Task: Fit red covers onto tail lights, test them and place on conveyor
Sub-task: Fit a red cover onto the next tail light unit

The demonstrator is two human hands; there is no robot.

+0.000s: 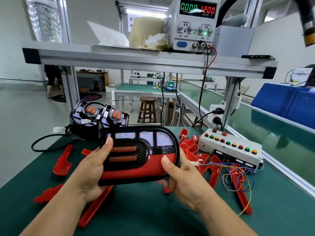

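Note:
I hold a black tail light (139, 155) above the green table, its face toward me. A red cover (136, 169) sits along its lower half. My left hand (92, 169) grips its left end, thumb on the front. My right hand (180, 178) grips the right end, thumb on the red cover. Small red dots glow in the clear upper panel. Two more tail lights (100, 116) without red covers stand behind it. Loose red covers (63, 162) lie scattered on the table. The white test box (230, 149) with coloured buttons sits at the right.
A power supply (192, 23) reading 0.000 and 12.00 stands on the overhead shelf. Thin coloured wires (238, 178) trail from the test box. The conveyor belt (281, 135) runs along the right side, with a blue box (288, 101) beyond it. A black cable (51, 142) loops at left.

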